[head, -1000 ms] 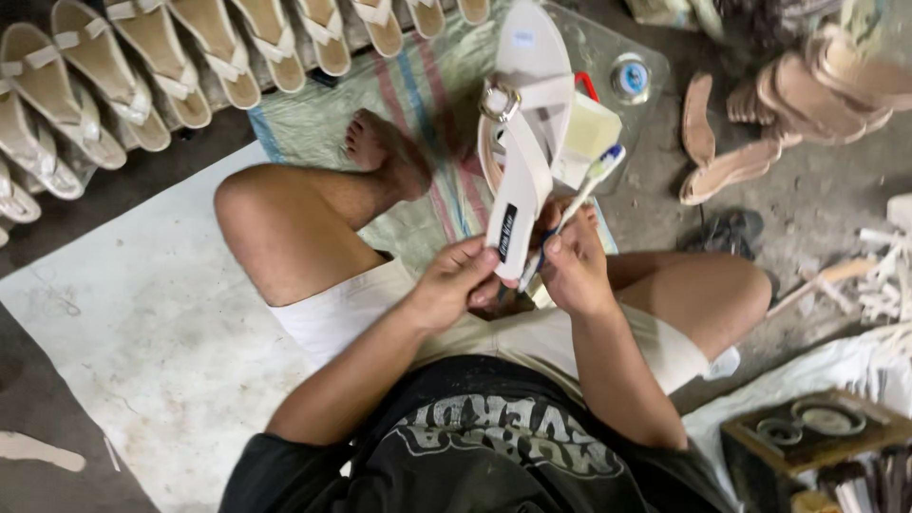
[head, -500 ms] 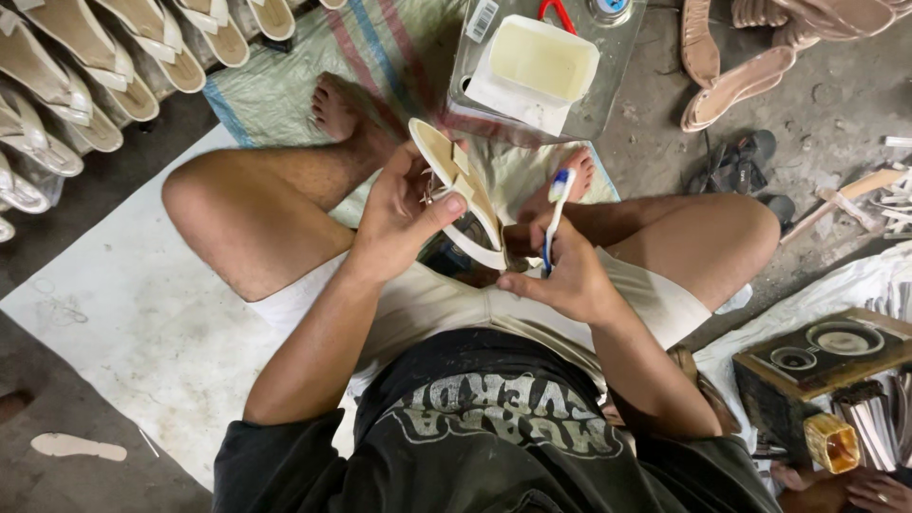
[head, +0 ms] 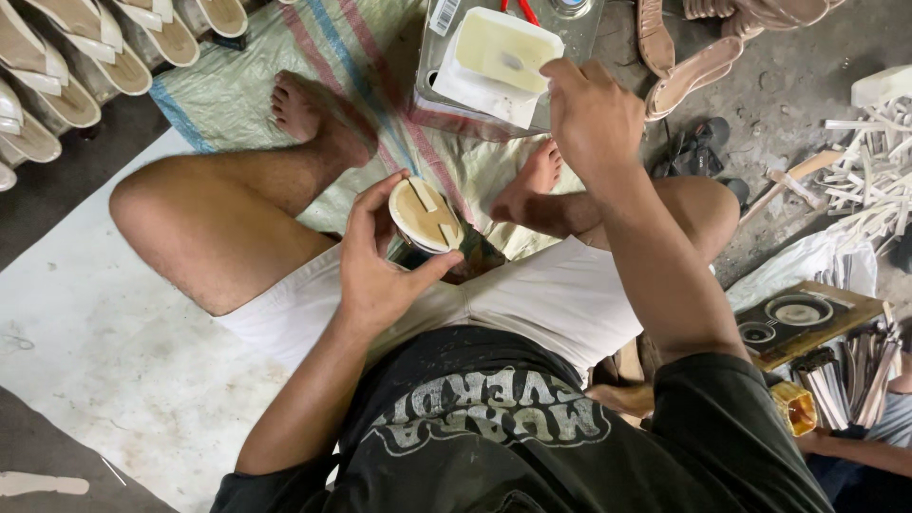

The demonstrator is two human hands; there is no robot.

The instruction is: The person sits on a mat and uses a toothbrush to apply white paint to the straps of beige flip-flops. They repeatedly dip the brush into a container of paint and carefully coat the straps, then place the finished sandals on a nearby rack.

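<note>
Over the lap, left hand [head: 380, 266] clasps a sandal sole [head: 425, 216]; at one o'clock, right hand [head: 594, 114] hangs curled over a glue tub [head: 503, 52], its grip hidden.

Around our left hand [head: 385, 271], which grips the sandal sole [head: 425, 215] above the lap, room is tight: the left thigh [head: 218, 223] walls off nine o'clock, the right foot [head: 532, 185] sits at three o'clock, and the left foot [head: 304, 109] lies at eleven. Straight toward twelve o'clock a strip of striped mat [head: 380, 85] lies bare up to the glue tub [head: 503, 52], where our right hand [head: 594, 114] hovers at its right edge. Beyond that hand, at two o'clock, loose soles [head: 689, 71] and dark slippers [head: 698, 152] clutter the floor. Rows of finished sandals [head: 85, 57] block ten o'clock. The white sheet [head: 104, 351] at eight o'clock offers open ground.
</note>
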